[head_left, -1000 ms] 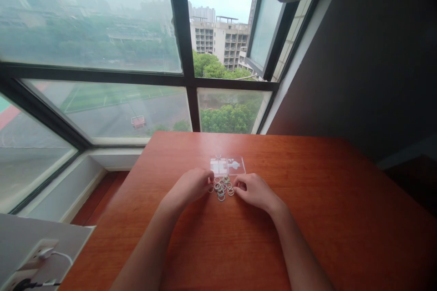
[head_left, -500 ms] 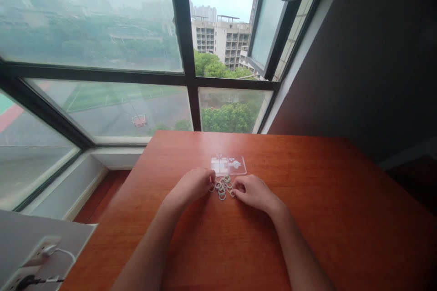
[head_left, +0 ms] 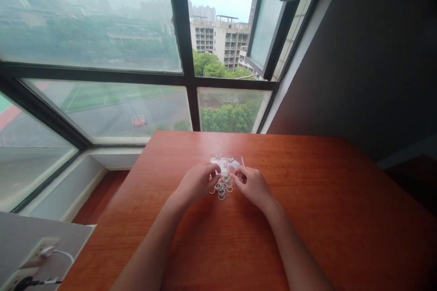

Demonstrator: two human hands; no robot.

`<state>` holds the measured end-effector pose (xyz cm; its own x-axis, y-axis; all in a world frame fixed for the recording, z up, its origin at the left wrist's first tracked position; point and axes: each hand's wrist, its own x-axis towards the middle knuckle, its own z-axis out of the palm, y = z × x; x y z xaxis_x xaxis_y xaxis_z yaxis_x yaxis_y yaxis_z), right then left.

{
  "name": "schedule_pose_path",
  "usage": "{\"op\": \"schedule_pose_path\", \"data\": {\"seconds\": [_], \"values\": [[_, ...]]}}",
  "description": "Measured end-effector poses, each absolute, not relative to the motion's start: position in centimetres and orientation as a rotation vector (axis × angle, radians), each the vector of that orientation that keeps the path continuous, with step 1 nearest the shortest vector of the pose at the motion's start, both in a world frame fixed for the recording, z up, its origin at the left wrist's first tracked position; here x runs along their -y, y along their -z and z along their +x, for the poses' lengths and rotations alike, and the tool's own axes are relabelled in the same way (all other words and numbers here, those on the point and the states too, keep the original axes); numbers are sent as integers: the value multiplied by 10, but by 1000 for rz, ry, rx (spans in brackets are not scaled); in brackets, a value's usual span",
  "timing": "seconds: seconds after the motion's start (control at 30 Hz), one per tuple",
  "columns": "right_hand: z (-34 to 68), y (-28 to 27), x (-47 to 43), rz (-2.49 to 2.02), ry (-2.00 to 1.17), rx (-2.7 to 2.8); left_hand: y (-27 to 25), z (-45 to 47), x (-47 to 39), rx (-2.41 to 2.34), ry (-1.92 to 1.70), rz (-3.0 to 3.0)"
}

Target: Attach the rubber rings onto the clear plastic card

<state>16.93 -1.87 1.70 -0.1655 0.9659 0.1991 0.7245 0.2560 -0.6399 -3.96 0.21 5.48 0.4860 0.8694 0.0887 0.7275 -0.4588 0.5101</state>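
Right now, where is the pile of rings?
In the head view, the pile of rings lies on the table between the left hand and right hand, on the near side of the clear box.

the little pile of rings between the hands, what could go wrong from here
The rings overlap in a loose pile, so picking at one could drag others along. The left hand and right hand are close on either side, so a nudge from either might scatter some. The clear plastic case lies just beyond the pile, so a careless reach could bump it.
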Motion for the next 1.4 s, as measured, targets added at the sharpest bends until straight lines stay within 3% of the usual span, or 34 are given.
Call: {"op": "schedule_pose_path", "data": {"seconds": [0.43,0.93,1.4], "values": [[160,-21,22,-1525,-377,1961,-40,-24,-3,-1133,-681,2135],[159,-21,22,-1588,-377,2083,-23,-46,-27,-1645,-974,2172],[158,-21,24,-1592,-421,2170,-8,-46,-34,-1637,-935,2106]]}}
